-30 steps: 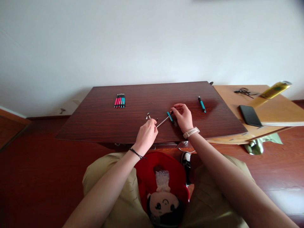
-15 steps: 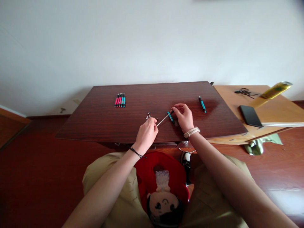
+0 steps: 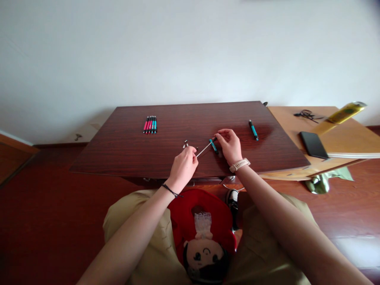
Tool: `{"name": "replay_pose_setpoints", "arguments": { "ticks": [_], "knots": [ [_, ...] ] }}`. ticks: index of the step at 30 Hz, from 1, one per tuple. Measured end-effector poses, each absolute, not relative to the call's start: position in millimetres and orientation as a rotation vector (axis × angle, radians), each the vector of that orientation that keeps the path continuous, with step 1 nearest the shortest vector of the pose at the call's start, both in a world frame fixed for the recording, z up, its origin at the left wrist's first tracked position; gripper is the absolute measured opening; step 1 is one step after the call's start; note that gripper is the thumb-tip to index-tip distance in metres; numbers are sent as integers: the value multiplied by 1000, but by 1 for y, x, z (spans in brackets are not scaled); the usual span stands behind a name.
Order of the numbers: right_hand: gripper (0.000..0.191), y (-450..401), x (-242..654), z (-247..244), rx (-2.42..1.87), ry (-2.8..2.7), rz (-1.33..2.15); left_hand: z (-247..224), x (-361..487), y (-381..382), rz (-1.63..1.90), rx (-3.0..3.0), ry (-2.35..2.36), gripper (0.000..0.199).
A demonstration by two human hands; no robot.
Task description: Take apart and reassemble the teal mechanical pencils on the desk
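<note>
A thin white pen refill (image 3: 203, 150) slants between my hands above the dark brown table (image 3: 130, 154). My left hand (image 3: 183, 167) pinches its lower end, fingers closed. At the upper end, my right hand (image 3: 230, 146) grips a small black pen part (image 3: 214, 139) between thumb and fingertips; whether the refill sits inside that part is too small to tell. Just below the right fingers lies a turquoise pen barrel (image 3: 214, 148) with a black end. Beyond my left hand are several tiny white and black pen parts (image 3: 185, 143), partly hidden by the fingers.
Several pink and turquoise pens (image 3: 150, 125) lie in a neat row at the left. One turquoise pen (image 3: 253, 130) rests at the right. On the adjoining wooden surface are a black phone (image 3: 313, 145), a dark cord (image 3: 308, 114) and a yellow can (image 3: 346, 113). A doll (image 3: 204, 253) is between my legs.
</note>
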State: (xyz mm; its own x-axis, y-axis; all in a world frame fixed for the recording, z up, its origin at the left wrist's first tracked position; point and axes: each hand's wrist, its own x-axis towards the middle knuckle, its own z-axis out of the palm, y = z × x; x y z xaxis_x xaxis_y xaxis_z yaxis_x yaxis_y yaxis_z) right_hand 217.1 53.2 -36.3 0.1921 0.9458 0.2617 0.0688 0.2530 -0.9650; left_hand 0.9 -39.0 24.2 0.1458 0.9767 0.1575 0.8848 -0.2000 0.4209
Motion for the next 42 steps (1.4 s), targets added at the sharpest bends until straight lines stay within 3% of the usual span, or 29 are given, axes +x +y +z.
{"name": "replay_pose_setpoints", "arguments": {
  "ticks": [29, 42],
  "knots": [
    [45, 48, 215, -26, -1079, -1099, 935, 23, 3, -38, 684, 2167, 1797, 25],
    [57, 41, 210, -17, -1002, -1053, 1102, 25, 5, -37, 750, 2146, 1784, 23]
  ]
}}
